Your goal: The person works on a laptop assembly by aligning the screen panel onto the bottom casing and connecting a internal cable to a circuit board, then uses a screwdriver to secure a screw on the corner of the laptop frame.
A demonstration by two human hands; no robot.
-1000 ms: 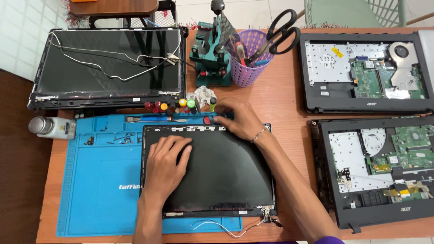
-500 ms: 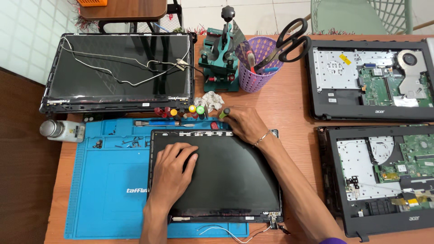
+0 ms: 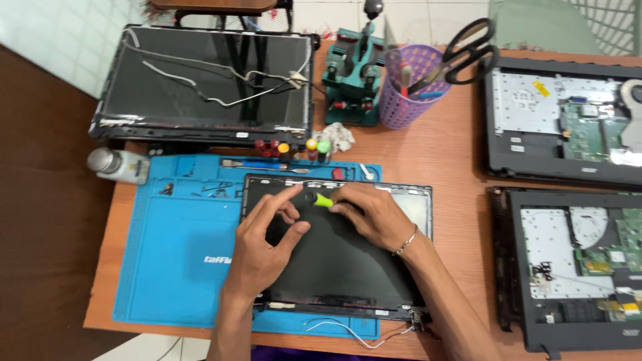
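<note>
Already well into a teardown, judging by the bench: at far left a small metal bottle [image 3: 119, 164] lies on its side at the table edge, touching the blue mat [image 3: 180, 267], whose moulded trays hold a few small dark bits, too small to name. Behind the mat lies a removed screen panel [image 3: 207, 83] with loose grey cables draped over it, so one display looks stripped already. On the mat lies the screen lid [image 3: 334, 267], dark face up, bezel on as far as I can tell, thin wires trailing from its near hinge corner; it seems to be the piece in hand, with its opening mostly left to do. The left hand [image 3: 264, 244] rests on the lid, fingers loosely curled and forefinger stretched toward the top edge, holding nothing I can make out. The right hand [image 3: 371, 214] lies beside it, fingers closed around a green-handled driver [image 3: 319, 199] whose dark end sits near the lid's upper edge. Behind them stands a row of coloured-capped drivers [image 3: 294, 148], then a green vise [image 3: 358, 77], then a purple mesh cup [image 3: 404, 93] holding black scissors [image 3: 468, 50] and some tools. At right, two laptop bases [image 3: 568, 120] lie open, boards bare.
</note>
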